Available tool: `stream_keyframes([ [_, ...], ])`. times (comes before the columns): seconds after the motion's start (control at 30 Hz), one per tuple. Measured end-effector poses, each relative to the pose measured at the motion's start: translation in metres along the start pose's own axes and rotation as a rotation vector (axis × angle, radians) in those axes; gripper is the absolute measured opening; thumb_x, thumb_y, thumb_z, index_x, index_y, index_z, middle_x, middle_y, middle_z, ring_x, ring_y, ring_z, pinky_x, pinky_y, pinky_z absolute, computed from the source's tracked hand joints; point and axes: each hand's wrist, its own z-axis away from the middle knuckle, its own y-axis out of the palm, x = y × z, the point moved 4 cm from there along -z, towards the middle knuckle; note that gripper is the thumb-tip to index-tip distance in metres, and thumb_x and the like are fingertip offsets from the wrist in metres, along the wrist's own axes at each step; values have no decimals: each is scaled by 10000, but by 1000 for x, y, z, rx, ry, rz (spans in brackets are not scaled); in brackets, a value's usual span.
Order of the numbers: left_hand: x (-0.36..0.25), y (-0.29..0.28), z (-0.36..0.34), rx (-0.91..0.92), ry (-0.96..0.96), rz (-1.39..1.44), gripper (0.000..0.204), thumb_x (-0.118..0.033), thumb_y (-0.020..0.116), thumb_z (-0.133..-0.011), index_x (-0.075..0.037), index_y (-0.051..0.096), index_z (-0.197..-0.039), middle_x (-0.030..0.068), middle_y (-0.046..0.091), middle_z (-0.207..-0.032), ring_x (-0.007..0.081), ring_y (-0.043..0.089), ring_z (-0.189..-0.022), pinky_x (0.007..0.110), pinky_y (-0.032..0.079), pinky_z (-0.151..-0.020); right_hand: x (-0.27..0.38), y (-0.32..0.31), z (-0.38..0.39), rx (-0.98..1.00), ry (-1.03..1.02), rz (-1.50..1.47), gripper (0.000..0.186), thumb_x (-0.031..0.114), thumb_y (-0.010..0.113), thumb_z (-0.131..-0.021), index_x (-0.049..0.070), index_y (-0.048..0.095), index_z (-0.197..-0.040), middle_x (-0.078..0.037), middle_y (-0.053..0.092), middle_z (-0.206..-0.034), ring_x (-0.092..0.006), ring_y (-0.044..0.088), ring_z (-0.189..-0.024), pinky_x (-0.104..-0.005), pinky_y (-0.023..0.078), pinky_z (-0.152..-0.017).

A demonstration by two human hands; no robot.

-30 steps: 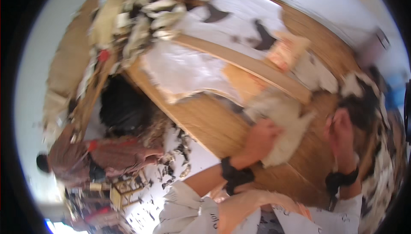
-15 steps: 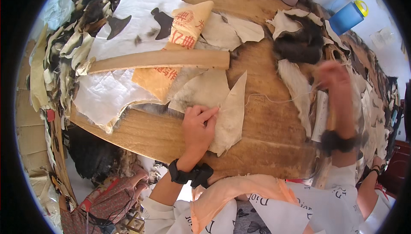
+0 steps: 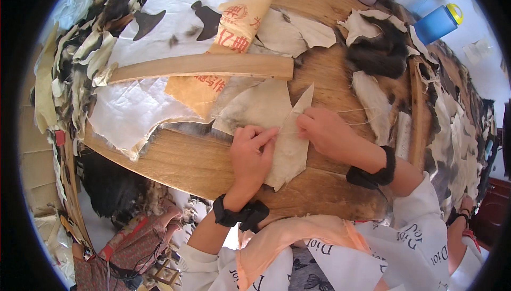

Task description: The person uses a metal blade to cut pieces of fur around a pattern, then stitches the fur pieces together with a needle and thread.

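Two pale pieces of fur hide lie edge to edge on the wooden board, a broad piece (image 3: 258, 105) on the left and a narrow pointed piece (image 3: 290, 155) on the right. My left hand (image 3: 253, 152) is closed, thumb and forefinger pinching the hides where their edges meet. Over the pointed piece's upper right edge, my right hand (image 3: 327, 134) is closed in a pinch, close to the left fingertips. What its fingers hold is too small to make out. A thin light thread (image 3: 359, 110) loops out to the right beside this hand.
A curved wooden strip (image 3: 213, 66) lies across a white hide (image 3: 186, 3) and printed orange paper (image 3: 239, 22). Two dark flat pieces (image 3: 205, 21) rest there. A dark fur piece (image 3: 375, 54) and blue bottle (image 3: 436, 24) stand at right. Another person's arm (image 3: 462, 219) shows lower right.
My right hand has come down and left from the far right to the joined edges beside my left hand. The drawn-out thread now hangs in a loop. My left hand keeps its pinch.
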Motion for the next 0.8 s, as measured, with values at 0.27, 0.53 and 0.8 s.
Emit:
stream_keyframes([
  [0.27,-3,1,0,-4,2,15,206,-28,640,-702,-120,704,-875,33,547,-738,209,495,-727,303,421,-637,-7,-30,32,12,121,167,173,11,541,-686,42,513,-854,-130,485,-740,-329,522,-754,-404,427,-633],
  [0.53,-3,1,0,-14,7,14,217,-7,629,-699,-107,703,-877,40,545,-750,208,493,-728,300,419,-641,0,-77,56,-93,129,-67,88,-3,581,-725,57,560,-786,-103,498,-704,-286,518,-666,-357,406,-567],
  [0.8,-7,0,0,-27,9,12,189,-12,632,-702,-96,699,-857,47,543,-751,216,494,-731,309,415,-633,22,-82,51,-91,-14,-337,98,-20,613,-713,63,602,-764,-59,469,-633,-219,479,-566,-306,353,-492],
])
